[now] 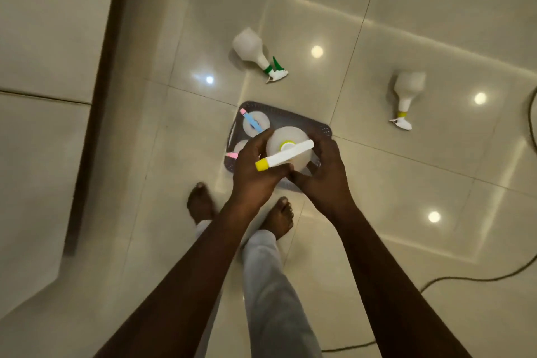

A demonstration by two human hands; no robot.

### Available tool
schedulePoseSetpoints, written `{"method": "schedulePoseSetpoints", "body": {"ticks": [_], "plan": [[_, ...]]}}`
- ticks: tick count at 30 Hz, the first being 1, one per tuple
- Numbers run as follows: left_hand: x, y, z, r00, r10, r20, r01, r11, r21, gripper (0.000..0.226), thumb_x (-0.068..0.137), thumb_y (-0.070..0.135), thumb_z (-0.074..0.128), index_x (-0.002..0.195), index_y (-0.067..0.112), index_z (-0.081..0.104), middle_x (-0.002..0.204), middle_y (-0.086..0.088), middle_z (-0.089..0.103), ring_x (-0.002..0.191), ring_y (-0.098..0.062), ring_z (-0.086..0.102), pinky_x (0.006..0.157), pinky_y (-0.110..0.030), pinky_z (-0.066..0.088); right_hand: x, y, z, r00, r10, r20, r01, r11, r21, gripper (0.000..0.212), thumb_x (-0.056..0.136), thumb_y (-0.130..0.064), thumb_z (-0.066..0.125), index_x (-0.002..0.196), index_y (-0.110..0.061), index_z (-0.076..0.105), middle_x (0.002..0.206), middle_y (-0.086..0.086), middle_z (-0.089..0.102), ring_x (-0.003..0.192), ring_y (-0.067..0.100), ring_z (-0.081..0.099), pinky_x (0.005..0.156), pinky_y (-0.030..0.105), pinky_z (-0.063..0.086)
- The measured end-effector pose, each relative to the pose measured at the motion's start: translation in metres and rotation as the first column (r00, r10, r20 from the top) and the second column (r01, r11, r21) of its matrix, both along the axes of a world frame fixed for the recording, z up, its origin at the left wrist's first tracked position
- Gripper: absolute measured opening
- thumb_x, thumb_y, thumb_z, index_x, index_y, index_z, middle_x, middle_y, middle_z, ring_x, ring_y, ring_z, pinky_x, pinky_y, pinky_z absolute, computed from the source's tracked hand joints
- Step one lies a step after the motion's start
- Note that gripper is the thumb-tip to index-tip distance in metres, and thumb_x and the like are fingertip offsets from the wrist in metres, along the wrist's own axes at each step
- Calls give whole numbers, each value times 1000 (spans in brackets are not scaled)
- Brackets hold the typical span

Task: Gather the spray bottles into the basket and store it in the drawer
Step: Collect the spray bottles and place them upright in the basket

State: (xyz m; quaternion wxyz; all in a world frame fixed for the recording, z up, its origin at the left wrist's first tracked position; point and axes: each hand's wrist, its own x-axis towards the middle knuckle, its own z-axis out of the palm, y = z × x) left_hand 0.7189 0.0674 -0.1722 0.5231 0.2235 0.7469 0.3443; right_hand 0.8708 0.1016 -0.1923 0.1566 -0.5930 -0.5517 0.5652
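We hold the yellow-nozzle bottle [286, 151] with both hands above the grey basket [324, 129]. Our left hand [255, 170] wraps its near side, fingers curled around the body just below the white sprayer head, and our right hand [322, 167] closes on the other side, so the bottle sits between the two palms. The basket lies on the floor directly under our hands; it holds already a bottle with a blue trigger [255, 123], beyond our left hand, and one with a pink trigger [236, 151], just beside the left knuckles.

The bottle looks like thin translucent plastic, and we cannot tell if there is liquid inside. We judge it is light and a little soft, so a strong squeeze can dent the wall. The smooth surface may slip, therefore the neck under the sprayer head, or the wide shoulder, is the safer place to grip. The trigger is thin and can snag on the perforated basket wall, so we should not carry the bottle by it.

Two more bottles lie on their sides on the glossy tiles: the green-collar bottle [252, 51] farther beyond our hands, and another yellow-collar bottle [408, 90] well to the right of our right hand. Being round, they may roll when touched; the neck is again the best hold.
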Motion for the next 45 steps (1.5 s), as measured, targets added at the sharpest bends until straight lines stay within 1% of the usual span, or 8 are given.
{"method": "schedulePoseSetpoints", "body": {"ticks": [3, 8, 13, 18, 23, 27, 36, 45], "plan": [[16, -3, -40, 999, 23, 27, -22, 998, -66, 75, 74, 2, 88, 142, 10, 58, 134, -7, 67, 124, -22, 64, 106, -44, 54, 14, 2, -40, 994, 81, 73, -84, 995, 44, 91, 74, -11, 95, 153, -18, 49, 149, 7, 49, 133, 9, 50, 100, 2, 43], [37, -9, -116, 997, 2, -80, -11, 994, -106, 47, 81, 11, 85, 123, 5, 67, 117, -13, 73, 110, -27, 70, 97, -49, 57, 26, 15, -109, 952, 267, 150, -284, 953, 104, 83, 74, -5, 94, 145, 2, 54, 145, 20, 56, 135, 33, 55, 116, 40, 46], [62, 6, -184, 984, 131, -123, -151, 974, -170, 37, 105, 11, 55, 141, 4, 56, 138, -14, 64, 127, -24, 62, 114, -45, 47, 35, 37, -179, 934, 321, 155, -338, 935, 107, 76, 82, -8, 90, 147, 5, 52, 151, 21, 56, 135, 19, 50, 109, 2, 30], [74, 16, -228, 984, 131, -117, -140, 988, -71, 58, 90, -3, 69, 144, 1, 50, 132, -11, 67, 119, -18, 63, 102, -23, 50, 38, 60, -231, 925, 343, 162, -361, 927, 100, 80, 81, -11, 91, 149, 4, 52, 152, 21, 56, 134, 13, 45, 106, -5, 24], [79, 28, -269, 950, 297, -101, -311, 934, -178, 37, 101, 15, 63, 137, 11, 58, 129, -6, 68, 113, -14, 62, 79, -2, 45, 27, 68, -262, 908, 378, 178, -396, 915, 75, 78, 82, -14, 90, 149, 3, 53, 151, 20, 57, 142, 33, 55, 121, 41, 42], [72, 29, -288, 959, 268, -96, -280, 949, -146, 43, 94, 5, 68, 137, 5, 58, 128, -10, 68, 111, -17, 65, 99, -28, 51, 20, 69, -282, 913, 377, 156, -384, 923, 22, 80, 84, -10, 87, 153, 2, 48, 156, 21, 53, 145, 36, 52, 120, 49, 44], [62, 36, -299, 934, 355, -35, -356, 919, -168, 46, 91, 1, 71, 135, 1, 58, 131, -17, 67, 124, -31, 63, 110, -47, 50, 10, 65, -304, 948, 293, 124, -299, 954, 27, 81, 82, -9, 85, 154, -3, 48, 154, 16, 55, 142, 31, 55, 115, 51, 49], [64, 39, -287, 950, 307, -55, -312, 926, -213, 43, 91, 8, 71, 133, 8, 60, 129, -12, 69, 121, -28, 64, 105, -39, 52, 14, 64, -296, 949, 288, 129, -281, 957, -68, 83, 83, -16, 85, 156, -8, 47, 152, 11, 58, 139, 24, 57, 112, 47, 53]]}}
